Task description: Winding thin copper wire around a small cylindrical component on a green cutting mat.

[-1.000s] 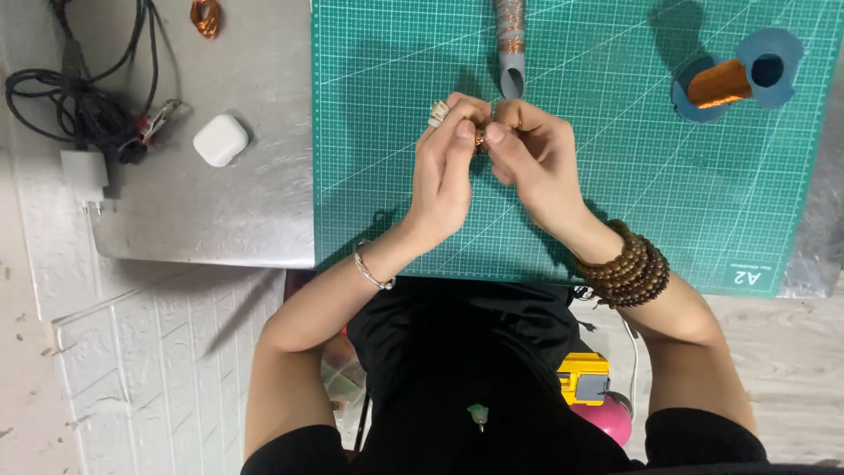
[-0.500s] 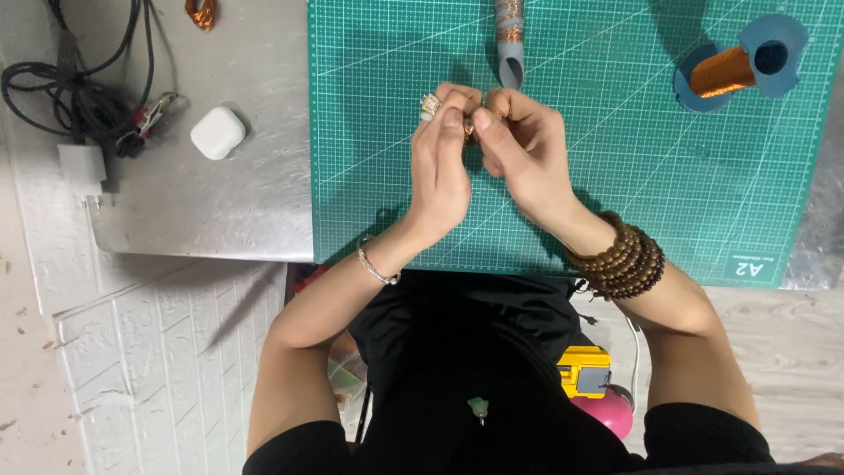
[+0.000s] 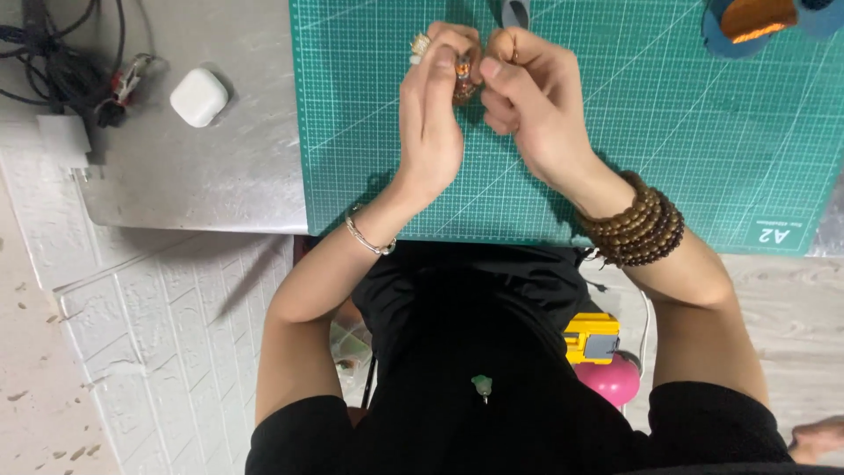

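My left hand, with a ring and a thin silver bracelet, and my right hand, with wooden bead bracelets on the wrist, meet over the green cutting mat. Between their fingertips they pinch a small orange-copper piece, most of it hidden by the fingers. Both hands are raised a little above the mat near its far edge.
A blue spool of copper wire lies at the mat's far right, and a grey tool tip shows just beyond the hands. On the grey tabletop to the left sit a small white case and tangled black cables. Below the table are a yellow object and a pink ball.
Both hands stay together on the small piece and sit slightly higher in the view. The whole scene has shifted upward, so the tool and spool are now partly cut off.
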